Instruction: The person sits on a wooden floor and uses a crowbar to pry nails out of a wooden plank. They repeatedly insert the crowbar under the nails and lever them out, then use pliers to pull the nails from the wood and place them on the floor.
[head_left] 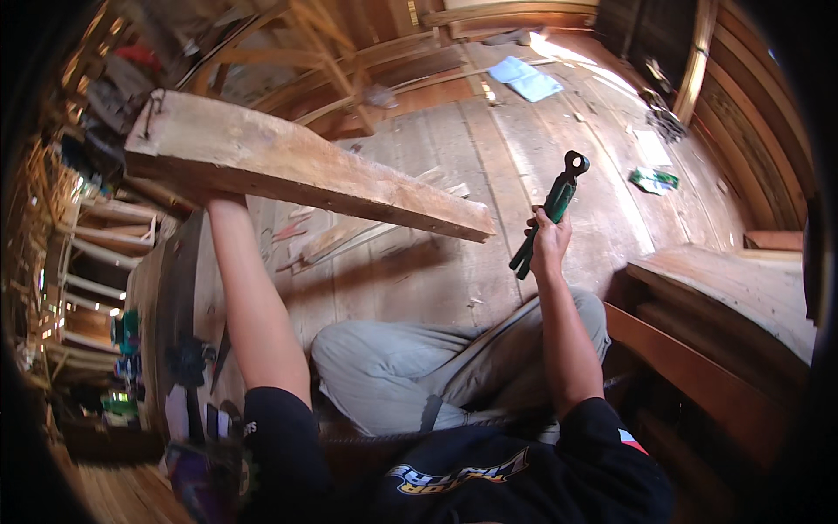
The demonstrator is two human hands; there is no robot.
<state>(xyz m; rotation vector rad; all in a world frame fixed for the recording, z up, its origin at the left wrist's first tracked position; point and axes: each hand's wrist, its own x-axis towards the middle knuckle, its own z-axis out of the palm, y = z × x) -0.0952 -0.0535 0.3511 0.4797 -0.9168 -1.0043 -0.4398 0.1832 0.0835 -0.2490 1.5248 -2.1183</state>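
Observation:
A thick wooden beam (297,162) slants across the upper left, raised above the floor with a shadow beneath it. Bent nails (153,113) stick out of its left end. My left hand (225,198) holds the beam from below near that end; the wood hides its fingers. In my right hand (550,244) is a pair of pincers (560,201) with green handles, the fingers wrapped round them and the dark round head pointing up and away. The pincers are apart from the beam, just beyond its right end.
Wood strips and splinters (349,237) lie on the plank floor (489,140) under the beam. Farther off are a light blue cloth (525,79) and a green packet (655,181). A wooden ledge (733,293) stands at my right, timber framing (327,61) at the back left.

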